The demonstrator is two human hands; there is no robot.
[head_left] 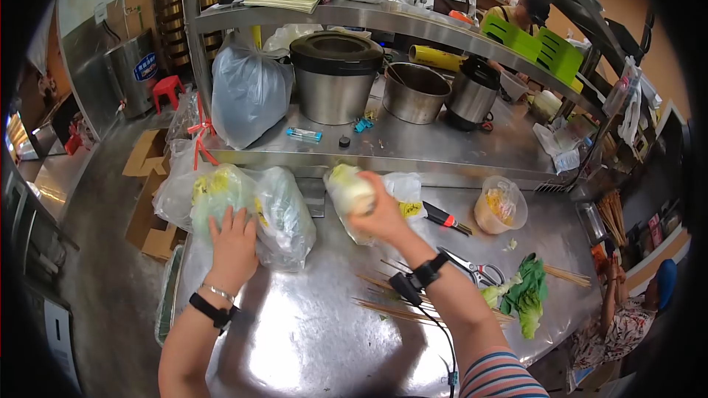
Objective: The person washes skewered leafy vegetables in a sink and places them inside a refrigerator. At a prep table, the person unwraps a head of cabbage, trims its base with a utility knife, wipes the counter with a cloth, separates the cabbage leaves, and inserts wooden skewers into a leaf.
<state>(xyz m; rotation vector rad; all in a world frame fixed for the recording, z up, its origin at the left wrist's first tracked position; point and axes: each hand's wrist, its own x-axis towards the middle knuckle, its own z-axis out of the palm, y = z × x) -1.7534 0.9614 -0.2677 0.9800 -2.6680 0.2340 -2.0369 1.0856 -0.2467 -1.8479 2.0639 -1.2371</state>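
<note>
Three likely failure points. One: pale green-and-white rounded vegetable (349,190) could slip, since it rides on a one-hand grip with clear plastic film around or beside it (blur hides which). Two: thin black cable (448,337) from the black right-wrist device (410,284) hangs by the loose thin brown skewers (380,311); a sideways swing could snag and scatter them. Three: clear plastic bag with pale-green contents and yellow markings (220,190) sits near the left edge of the shiny steel surface (317,324); a careless push could send it over.

Positions: vegetable is in the right hand (383,214), fingers curled round its right side, pale end showing. Clearance to the steel: can't tell. Left hand (234,237) is spread wide, pressed on the yellow-marked bag, no grasp visible. Second bulging clear plastic bag (286,214) lies just right of the left hand, between it and the vegetable.
</note>
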